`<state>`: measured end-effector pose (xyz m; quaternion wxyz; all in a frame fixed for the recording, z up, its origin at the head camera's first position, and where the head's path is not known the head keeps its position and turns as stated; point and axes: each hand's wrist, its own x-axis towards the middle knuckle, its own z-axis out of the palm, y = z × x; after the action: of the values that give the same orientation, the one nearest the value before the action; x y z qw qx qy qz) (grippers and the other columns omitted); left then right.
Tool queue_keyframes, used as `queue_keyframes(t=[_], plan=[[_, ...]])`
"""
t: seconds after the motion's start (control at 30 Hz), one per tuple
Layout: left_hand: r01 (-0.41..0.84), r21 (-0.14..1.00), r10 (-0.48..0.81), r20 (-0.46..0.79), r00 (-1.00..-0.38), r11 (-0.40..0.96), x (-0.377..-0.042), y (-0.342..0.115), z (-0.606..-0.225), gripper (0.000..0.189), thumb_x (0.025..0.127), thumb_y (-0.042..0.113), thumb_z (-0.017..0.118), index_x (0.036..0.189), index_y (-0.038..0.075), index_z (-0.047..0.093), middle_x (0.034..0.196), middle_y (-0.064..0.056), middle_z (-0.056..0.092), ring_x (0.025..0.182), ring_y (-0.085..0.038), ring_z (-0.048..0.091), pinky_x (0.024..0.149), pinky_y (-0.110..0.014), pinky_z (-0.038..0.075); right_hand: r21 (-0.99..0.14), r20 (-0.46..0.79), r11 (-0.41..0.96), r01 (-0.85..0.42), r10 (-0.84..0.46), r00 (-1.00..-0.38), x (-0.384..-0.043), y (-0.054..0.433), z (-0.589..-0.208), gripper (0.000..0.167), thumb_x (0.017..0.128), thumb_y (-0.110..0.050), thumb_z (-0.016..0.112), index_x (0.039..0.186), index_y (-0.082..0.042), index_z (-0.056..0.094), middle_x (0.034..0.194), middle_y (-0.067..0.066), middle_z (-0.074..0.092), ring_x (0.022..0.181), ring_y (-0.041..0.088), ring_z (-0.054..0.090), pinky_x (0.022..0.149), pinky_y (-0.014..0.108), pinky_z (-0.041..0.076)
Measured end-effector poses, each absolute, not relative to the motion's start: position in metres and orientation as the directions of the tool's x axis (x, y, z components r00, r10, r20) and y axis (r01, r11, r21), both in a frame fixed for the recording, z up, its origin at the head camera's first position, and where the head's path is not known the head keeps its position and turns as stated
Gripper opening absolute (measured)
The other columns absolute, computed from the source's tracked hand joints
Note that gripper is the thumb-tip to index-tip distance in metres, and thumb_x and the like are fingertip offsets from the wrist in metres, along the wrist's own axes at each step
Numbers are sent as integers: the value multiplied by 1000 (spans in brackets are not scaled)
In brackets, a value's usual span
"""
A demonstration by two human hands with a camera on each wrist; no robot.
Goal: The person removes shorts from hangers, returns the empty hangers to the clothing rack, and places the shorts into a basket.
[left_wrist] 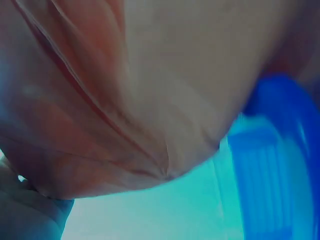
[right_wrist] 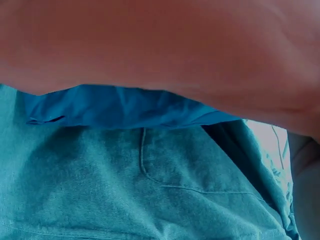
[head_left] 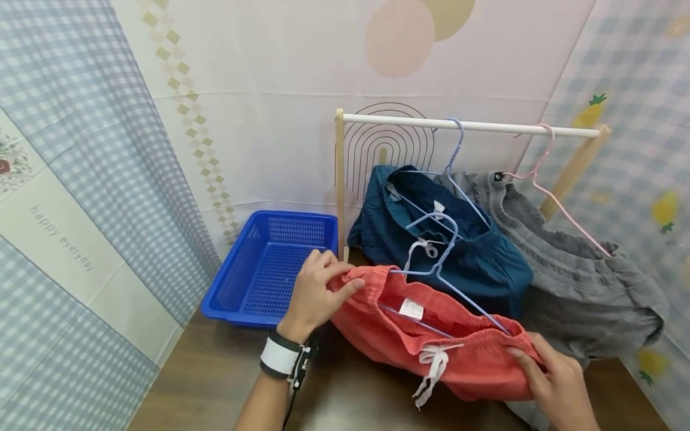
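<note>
The coral shorts [head_left: 471, 371] hang between my hands at the lower centre-right of the head view, a blue hanger [head_left: 438, 269] set inside their waistband, with my left hand [head_left: 317, 291] pinching the waistband's left end and the fingers of my right hand [head_left: 560, 378] gripping its right end. Just behind, right of centre, dark blue shorts [head_left: 485, 278] and grey trousers [head_left: 582, 299] hang on hangers from the rack's white rail [head_left: 501, 127]. Left of centre, a blue basket [head_left: 221, 308] sits on the brown tabletop [head_left: 199, 377], near my left hand.
</note>
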<state>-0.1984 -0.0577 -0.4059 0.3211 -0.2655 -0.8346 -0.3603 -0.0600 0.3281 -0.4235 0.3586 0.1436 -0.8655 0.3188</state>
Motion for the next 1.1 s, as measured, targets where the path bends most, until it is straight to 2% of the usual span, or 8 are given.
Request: queue_keyframes(t=[0.13, 0.23, 0.33, 0.47, 0.57, 0.7, 0.8, 1.1], plan=[[677, 313, 266, 749, -607, 666, -189, -67, -406, 75, 96, 82, 40, 90, 20, 81, 71, 6, 42, 68, -11, 39, 55, -26, 28, -432, 710, 759, -487, -47, -703, -64, 328, -428, 16, 91, -2, 80, 106, -4, 75, 101, -19, 72, 85, -18, 55, 75, 3, 46], [689, 269, 294, 757, -584, 673, -183, -72, -408, 72, 97, 81, 42, 96, 20, 81, 70, 6, 57, 63, -10, 49, 52, -22, 32, -407, 721, 769, -493, -61, -690, -67, 328, -430, 16, 91, -6, 81, 107, -4, 76, 102, -13, 73, 92, -21, 55, 81, 1, 46], [705, 247, 316, 762, -565, 665, -180, -75, -409, 68, 98, 79, 43, 103, 22, 80, 71, 6, 67, 56, -8, 52, 48, -20, 30, -360, 749, 777, -516, -88, -656, -71, 327, -431, 19, 96, -20, 77, 107, -4, 76, 100, -5, 74, 99, -22, 55, 88, 2, 44], [733, 217, 343, 774, -531, 645, -175, -80, -413, 59, 101, 73, 47, 103, 25, 79, 65, 10, 65, 49, -5, 50, 45, -19, 25, -295, 765, 792, -535, -139, -629, -77, 325, -431, 43, 104, -46, 60, 107, -5, 75, 96, 5, 73, 102, -20, 53, 95, 2, 39], [758, 195, 371, 779, -505, 622, -171, -83, -416, 47, 104, 63, 54, 96, 25, 81, 73, 11, 73, 54, -5, 62, 45, -17, 32, -268, 754, 811, -520, -160, -637, -78, 323, -430, 54, 103, -56, 54, 107, -5, 75, 95, 7, 72, 100, -15, 53, 96, 2, 37], [777, 189, 401, 769, -498, 601, -167, -86, -419, 34, 103, 49, 65, 94, 22, 83, 87, 8, 81, 64, -8, 73, 48, -15, 39, -243, 718, 858, -453, -155, -678, -75, 319, -424, 38, 92, -41, 82, 111, -9, 76, 90, 0, 70, 82, -2, 55, 76, 7, 46], [777, 183, 409, 765, -497, 602, -164, -88, -420, 28, 101, 45, 69, 92, 22, 82, 86, 7, 80, 59, -7, 70, 46, -13, 34, -220, 688, 885, -411, -158, -708, -75, 309, -417, 44, 77, -24, 93, 115, -12, 75, 88, -3, 68, 72, 7, 54, 61, 14, 47], [767, 156, 439, 742, -507, 623, -157, -82, -427, 32, 102, 49, 64, 86, 26, 78, 70, 12, 71, 51, -4, 58, 47, -12, 22, -170, 636, 882, -439, -242, -733, -89, 257, -406, 29, 87, -14, 85, 113, -18, 75, 93, -8, 72, 77, 5, 61, 66, 31, 59]])
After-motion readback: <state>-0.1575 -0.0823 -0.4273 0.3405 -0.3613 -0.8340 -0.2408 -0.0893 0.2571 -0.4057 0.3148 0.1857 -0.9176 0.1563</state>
